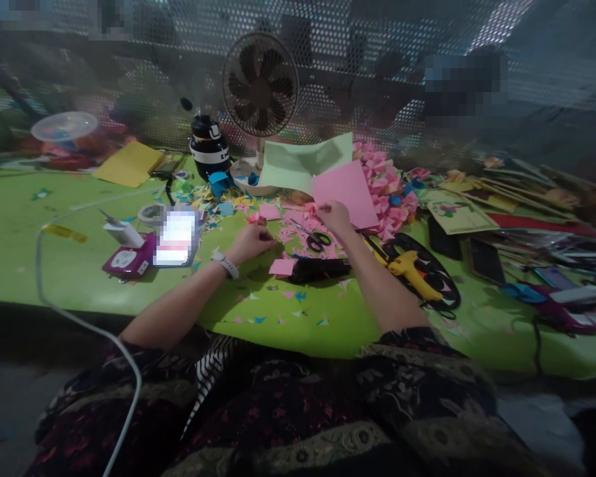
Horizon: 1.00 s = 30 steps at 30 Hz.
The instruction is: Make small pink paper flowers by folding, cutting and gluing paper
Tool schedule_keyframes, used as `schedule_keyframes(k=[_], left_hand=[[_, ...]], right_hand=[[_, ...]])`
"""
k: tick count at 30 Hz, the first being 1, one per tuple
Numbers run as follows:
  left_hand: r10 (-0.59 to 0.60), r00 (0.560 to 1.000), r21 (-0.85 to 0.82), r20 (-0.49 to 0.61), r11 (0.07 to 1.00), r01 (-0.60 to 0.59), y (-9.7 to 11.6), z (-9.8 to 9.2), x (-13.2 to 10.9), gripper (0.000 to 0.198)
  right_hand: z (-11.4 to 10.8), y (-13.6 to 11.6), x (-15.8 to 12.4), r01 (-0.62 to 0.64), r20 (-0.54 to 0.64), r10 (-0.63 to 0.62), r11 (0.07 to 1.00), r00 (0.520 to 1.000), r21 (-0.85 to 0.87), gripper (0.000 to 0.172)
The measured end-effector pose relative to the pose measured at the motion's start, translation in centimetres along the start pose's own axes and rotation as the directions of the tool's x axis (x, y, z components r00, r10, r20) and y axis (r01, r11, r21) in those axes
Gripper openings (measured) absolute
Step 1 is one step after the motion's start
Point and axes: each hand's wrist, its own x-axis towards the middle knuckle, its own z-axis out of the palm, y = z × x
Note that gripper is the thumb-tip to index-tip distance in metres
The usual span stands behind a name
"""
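Note:
My right hand [334, 215] is closed on the lower left corner of a pink paper sheet [345, 192], which is lifted and tilted over the green table [54, 265]. Behind it leans a light green sheet [302, 164]. My left hand [252, 242], with a white watch on the wrist, rests on the table with its fingers curled; whether they pinch a scrap I cannot make out. Black-handled scissors [316, 238] lie between the hands among pink paper scraps [291, 228]. A small pink square [282, 267] lies beside a black case [322, 268].
A small fan [259, 85] and a black bottle [208, 149] stand at the back. A pile of pink paper flowers [387, 189], a yellow glue gun [410, 268], a phone [176, 238], a tape roll [150, 213], yellow paper [129, 164] and a white cable [69, 311] surround the hands.

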Motion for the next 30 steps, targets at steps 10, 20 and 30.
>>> schedule_keyframes(k=[10,20,30], left_hand=[[-0.054,0.998,0.078,0.027,0.996,0.052,1.1,-0.4,-0.4,0.017],[-0.063,0.997,0.120,0.039,0.991,0.058,0.5,-0.6,-0.3,0.030],[-0.020,0.995,-0.190,-0.099,0.982,0.001,0.4,-0.7,-0.3,0.037]], right_hand=[[-2.0,-1.6,-3.9,-0.309,0.437,-0.073,0.603,0.897,0.736,0.032],[-2.6,-3.4,-6.1,-0.462,0.549,-0.205,0.353,0.810,0.814,0.034],[-2.1,-4.7,-7.4,-0.480,0.570,-0.205,0.359,0.796,0.800,0.036]])
